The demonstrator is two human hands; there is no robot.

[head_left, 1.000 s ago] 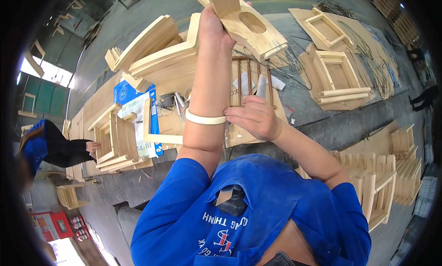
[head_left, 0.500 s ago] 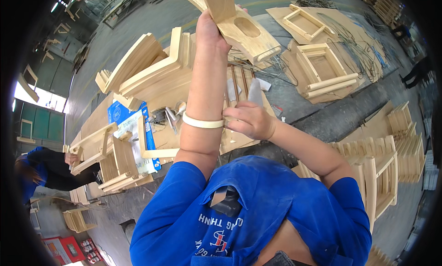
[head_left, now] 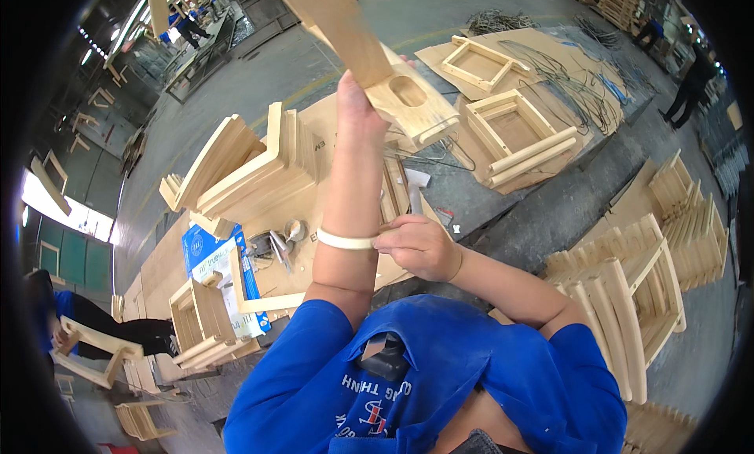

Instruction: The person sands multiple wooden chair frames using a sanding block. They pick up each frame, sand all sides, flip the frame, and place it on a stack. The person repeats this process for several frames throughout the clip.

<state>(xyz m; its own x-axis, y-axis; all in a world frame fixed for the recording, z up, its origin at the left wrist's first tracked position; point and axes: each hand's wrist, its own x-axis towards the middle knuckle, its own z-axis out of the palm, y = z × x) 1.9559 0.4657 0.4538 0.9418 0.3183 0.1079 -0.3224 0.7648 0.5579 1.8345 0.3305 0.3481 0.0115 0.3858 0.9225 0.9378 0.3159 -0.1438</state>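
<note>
At the far left edge of your view a co-worker [head_left: 64, 305] in blue holds a pale wooden frame [head_left: 102, 341], well apart from you. Next comes a wooden assembly [head_left: 200, 320] beside blue-and-white packaging [head_left: 203, 244], with an L-shaped piece [head_left: 271, 303] lying partly over that packaging. Behind these, curved pieces [head_left: 216, 167] and angled pieces [head_left: 259, 171] are stacked on cardboard [head_left: 298, 210], near a cluster of small items too small to tell.

Your left hand [head_left: 361, 104] is raised ahead of you, grasping a wooden part [head_left: 365, 53] with an oval recess; most of its fingers are hidden behind the wood. A cream band [head_left: 344, 241] circles your left forearm [head_left: 353, 187], which blocks part of the cardboard.

Your right hand [head_left: 424, 246] has its fingers closed on the band's right edge, and covers part of the surface behind it.

Farther right, beyond that hand, sit an open frame [head_left: 538, 151] and tangled wires [head_left: 585, 85]; nearer your right elbow stand slatted stacks [head_left: 620, 328].
</note>
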